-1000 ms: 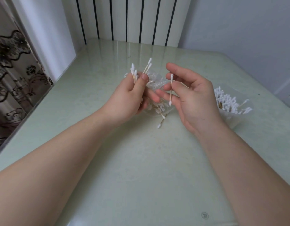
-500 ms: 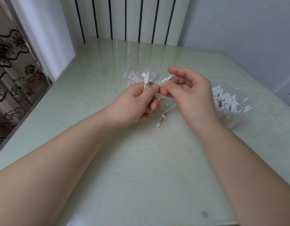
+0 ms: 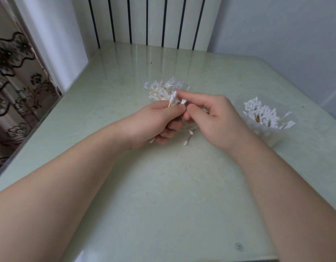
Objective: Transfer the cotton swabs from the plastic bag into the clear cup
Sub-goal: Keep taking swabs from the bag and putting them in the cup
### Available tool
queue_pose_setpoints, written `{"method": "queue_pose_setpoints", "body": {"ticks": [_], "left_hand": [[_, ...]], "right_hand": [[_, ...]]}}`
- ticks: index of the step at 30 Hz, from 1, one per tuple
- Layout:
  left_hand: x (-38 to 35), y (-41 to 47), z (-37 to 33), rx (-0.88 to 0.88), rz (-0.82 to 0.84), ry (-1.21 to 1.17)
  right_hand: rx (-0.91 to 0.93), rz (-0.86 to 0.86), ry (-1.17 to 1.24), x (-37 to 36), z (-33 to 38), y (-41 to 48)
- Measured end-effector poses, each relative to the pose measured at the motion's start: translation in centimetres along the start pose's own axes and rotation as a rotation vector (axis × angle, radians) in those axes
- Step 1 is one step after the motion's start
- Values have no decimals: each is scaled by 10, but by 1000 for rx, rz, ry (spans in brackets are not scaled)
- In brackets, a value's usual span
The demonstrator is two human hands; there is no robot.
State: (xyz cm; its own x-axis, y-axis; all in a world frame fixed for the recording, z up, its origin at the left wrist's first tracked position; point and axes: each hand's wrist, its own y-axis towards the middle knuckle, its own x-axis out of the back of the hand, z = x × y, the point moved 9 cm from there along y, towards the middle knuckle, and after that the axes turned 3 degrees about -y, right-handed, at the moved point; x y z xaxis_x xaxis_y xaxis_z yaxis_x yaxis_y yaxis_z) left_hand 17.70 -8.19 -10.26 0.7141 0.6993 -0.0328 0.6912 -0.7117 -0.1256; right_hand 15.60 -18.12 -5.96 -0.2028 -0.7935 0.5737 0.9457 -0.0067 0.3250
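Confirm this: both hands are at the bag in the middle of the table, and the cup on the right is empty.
Not quite. The cup on the right is not empty: it is packed with swabs, as the head view shows. The rest stands: the left hand and right hand are at the bag in the middle of the table.

One bench (image 3: pixel 163 195), one plastic bag (image 3: pixel 161 89), one clear cup (image 3: pixel 273 138), two grips: left grip (image 3: pixel 155 121), right grip (image 3: pixel 216 118). Too many cotton swabs (image 3: pixel 261 112) in cup and bag to count. About two loose swabs (image 3: pixel 188 138) on the bench.
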Motion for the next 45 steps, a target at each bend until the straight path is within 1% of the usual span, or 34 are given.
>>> {"method": "queue_pose_setpoints", "body": {"ticks": [4, 6, 8, 10, 12, 14, 17, 19, 23, 26, 28, 30, 32, 33, 35, 37, 40, 43, 45], "left_hand": [[0, 1, 1, -5, -65, -83], [3, 2, -3, -22, -106, -149], [7, 4, -4, -19, -142, -275], [6, 5, -6, -16, -120, -435], [3, 5, -7, -23, -82, -522], [3, 5, -4, -14, -82, -509], [2, 5, -5, -19, -83, -488], [0, 3, -7, -36, -67, -469], [-8, 1, -6, -35, -20, -384], [-14, 0, -6, -41, 9, -344], [-15, 0, -6, -46, 15, -346], [-15, -1, -5, -27, 0, -370], [-15, -1, -3, -14, -4, -378], [-14, -1, -3, -13, -6, -375], [-12, 0, -2, -13, -9, -368], [-8, 2, -1, -14, -41, -377], [7, 6, 0, -25, -179, -391], [26, 5, -1, -31, -328, -352], [32, 2, -2, -38, -375, -344]], "right_hand": [[-1, 113, 18, -9, -3, -2], [22, 162, -31, -15, 1, -7], [58, 184, -131, -21, 8, -11], [107, 177, -212, -27, 16, -12], [133, 155, -235, -30, 19, -10], [157, 114, -243, -29, 19, -7], [217, -20, -276, -15, 19, -4], [230, -53, -284, -8, 18, -3], [258, 54, -315, -17, 15, -4], [319, -2, -374, -14, 20, -3], [307, -7, -346, -10, 20, -2], [242, 104, -251, -14, 16, -5], [228, 180, -277, -21, 14, -7], [244, 169, -322, -21, 15, -6], [291, 92, -395, -16, 19, -4], [297, 79, -385, -13, 20, -5], [275, 102, -295, -10, 21, -8], [309, 49, -344, 2, 26, -8], [278, 77, -395, 5, 20, -6]]}}
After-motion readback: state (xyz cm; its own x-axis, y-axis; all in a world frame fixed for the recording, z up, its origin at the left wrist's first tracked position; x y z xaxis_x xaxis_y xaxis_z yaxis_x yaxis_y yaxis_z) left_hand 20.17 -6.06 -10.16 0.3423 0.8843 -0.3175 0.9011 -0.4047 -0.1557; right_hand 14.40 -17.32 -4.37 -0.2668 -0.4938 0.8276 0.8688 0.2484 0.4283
